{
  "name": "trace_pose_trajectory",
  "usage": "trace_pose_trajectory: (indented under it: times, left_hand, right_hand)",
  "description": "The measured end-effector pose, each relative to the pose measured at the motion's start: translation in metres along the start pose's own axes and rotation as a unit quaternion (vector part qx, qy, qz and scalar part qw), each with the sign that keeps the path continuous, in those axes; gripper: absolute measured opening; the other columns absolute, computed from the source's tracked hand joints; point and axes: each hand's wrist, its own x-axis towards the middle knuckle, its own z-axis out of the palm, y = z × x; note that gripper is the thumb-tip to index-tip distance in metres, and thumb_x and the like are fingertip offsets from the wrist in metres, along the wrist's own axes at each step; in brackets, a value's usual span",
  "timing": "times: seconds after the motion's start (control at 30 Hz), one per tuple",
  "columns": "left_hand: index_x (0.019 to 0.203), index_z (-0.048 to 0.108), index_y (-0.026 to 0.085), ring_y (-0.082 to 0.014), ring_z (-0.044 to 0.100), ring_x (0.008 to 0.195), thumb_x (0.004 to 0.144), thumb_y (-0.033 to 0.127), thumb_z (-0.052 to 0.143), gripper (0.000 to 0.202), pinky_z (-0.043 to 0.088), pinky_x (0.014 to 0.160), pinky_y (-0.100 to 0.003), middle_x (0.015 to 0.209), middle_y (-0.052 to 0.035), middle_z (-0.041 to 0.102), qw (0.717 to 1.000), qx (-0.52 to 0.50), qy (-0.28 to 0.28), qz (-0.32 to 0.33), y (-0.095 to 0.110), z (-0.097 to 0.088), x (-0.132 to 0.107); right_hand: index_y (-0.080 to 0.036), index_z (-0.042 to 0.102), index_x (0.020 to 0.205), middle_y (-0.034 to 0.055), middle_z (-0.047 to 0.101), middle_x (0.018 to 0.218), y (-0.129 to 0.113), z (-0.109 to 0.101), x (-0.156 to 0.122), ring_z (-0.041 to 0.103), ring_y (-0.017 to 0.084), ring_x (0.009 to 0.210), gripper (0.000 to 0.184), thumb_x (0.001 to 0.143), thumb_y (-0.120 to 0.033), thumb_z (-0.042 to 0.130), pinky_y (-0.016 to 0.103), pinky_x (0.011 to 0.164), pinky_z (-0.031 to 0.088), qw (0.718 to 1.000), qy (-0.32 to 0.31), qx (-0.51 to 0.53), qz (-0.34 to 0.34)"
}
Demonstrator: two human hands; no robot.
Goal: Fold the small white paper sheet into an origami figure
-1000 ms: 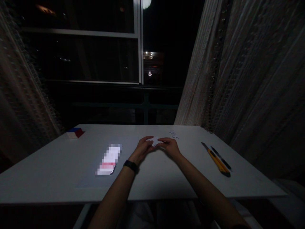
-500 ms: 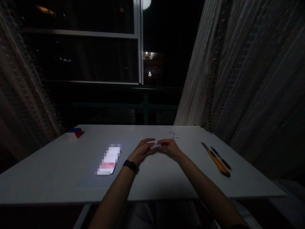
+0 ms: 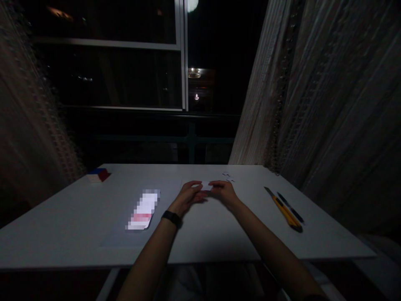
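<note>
A small piece of white paper (image 3: pixel 206 186) is held up between my two hands, over the middle of the white table (image 3: pixel 194 242). My left hand (image 3: pixel 190 195) pinches its left edge, with the lower fingers reaching under it. On the right edge, the thumb and fingers of my right hand (image 3: pixel 224 191) are closed. Just beyond my right hand lie several small paper pieces (image 3: pixel 230 180) with dark marks, too small to read. A dark band (image 3: pixel 171 217) circles my left wrist.
Left of my hands, a lit phone (image 3: pixel 144 210) lies on a white sheet (image 3: pixel 114 236). A blue, red and white cube (image 3: pixel 97 175) sits at the far left. To the right are a yellow box cutter (image 3: pixel 284 211) and a dark pen (image 3: pixel 290 207). Curtains (image 3: pixel 328 104) flank the table.
The paper piece now shows more of its flat face between my fingers, where before it was tilted and mostly covered. My hands have shifted only slightly.
</note>
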Motion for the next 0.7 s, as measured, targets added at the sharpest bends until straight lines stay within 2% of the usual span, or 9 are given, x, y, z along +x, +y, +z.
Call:
trace_pose_trajectory:
  times: [0.1,0.2,0.3,0.4,0.53,0.7]
  left_hand:
    - [0.105,0.053,0.011,-0.0181,0.066,0.059,0.077,0.02,0.06,0.03,0.053,0.049,-0.024,0.075,-0.013,0.068,1.0,-0.009,0.001,0.009,-0.0012,-0.0004,0.0004]
    - [0.102,0.053,0.011,-0.02,0.067,0.061,0.082,0.028,0.053,0.026,0.053,0.052,-0.026,0.072,-0.0134,0.068,0.999,-0.031,-0.006,0.018,-0.0023,-0.0014,0.0014]
    - [0.099,0.053,0.009,-0.0219,0.067,0.063,0.083,0.035,0.051,0.031,0.054,0.054,-0.029,0.074,-0.0164,0.068,0.999,-0.037,-0.015,0.015,-0.0023,-0.0015,0.002]
    - [0.093,0.057,0.007,-0.0223,0.067,0.063,0.079,0.039,0.057,0.035,0.054,0.054,-0.03,0.076,-0.0183,0.068,1.0,-0.008,-0.016,0.013,-0.0021,-0.0003,0.0018]
    - [0.082,0.063,0.005,-0.0179,0.065,0.061,0.068,0.032,0.07,0.031,0.054,0.054,-0.024,0.073,-0.0152,0.068,0.998,0.048,-0.02,0.035,-0.0035,0.0008,0.0008]
    - [0.073,0.064,0.006,-0.0148,0.063,0.056,0.063,0.022,0.074,0.022,0.053,0.053,-0.022,0.064,-0.0104,0.066,0.998,0.03,-0.007,0.06,-0.006,0.0021,-0.0003]
  right_hand:
    - [-0.016,0.07,0.071,0.0023,0.066,0.061,0.0039,-0.0008,0.0004,0.058,0.016,0.057,0.026,0.046,-0.021,0.074,0.03,0.06,0.047,1.0,0.003,0.016,0.02]
    - [-0.016,0.07,0.071,0.0039,0.068,0.071,0.0061,-0.0005,0.0011,0.061,0.018,0.064,0.027,0.044,-0.019,0.074,0.033,0.065,0.048,0.999,0.016,0.03,0.017]
    - [-0.017,0.07,0.067,0.0057,0.067,0.084,0.005,-0.0004,0.0019,0.062,0.02,0.075,0.024,0.044,-0.018,0.074,0.034,0.071,0.048,0.999,0.032,0.004,-0.033]
    - [-0.018,0.07,0.062,0.0064,0.064,0.087,0.0021,-0.0004,0.0022,0.061,0.021,0.08,0.017,0.046,-0.018,0.073,0.035,0.075,0.048,0.993,0.041,-0.062,-0.095]
    - [-0.02,0.071,0.063,0.0062,0.062,0.088,-0.0004,0.001,0.0012,0.06,0.02,0.081,0.015,0.049,-0.015,0.071,0.034,0.075,0.048,0.985,0.029,-0.1,-0.135]
    - [-0.021,0.07,0.062,0.006,0.062,0.088,-0.0002,0.0018,0.0001,0.059,0.021,0.083,0.015,0.049,-0.016,0.072,0.034,0.074,0.049,0.987,0.028,-0.086,-0.133]
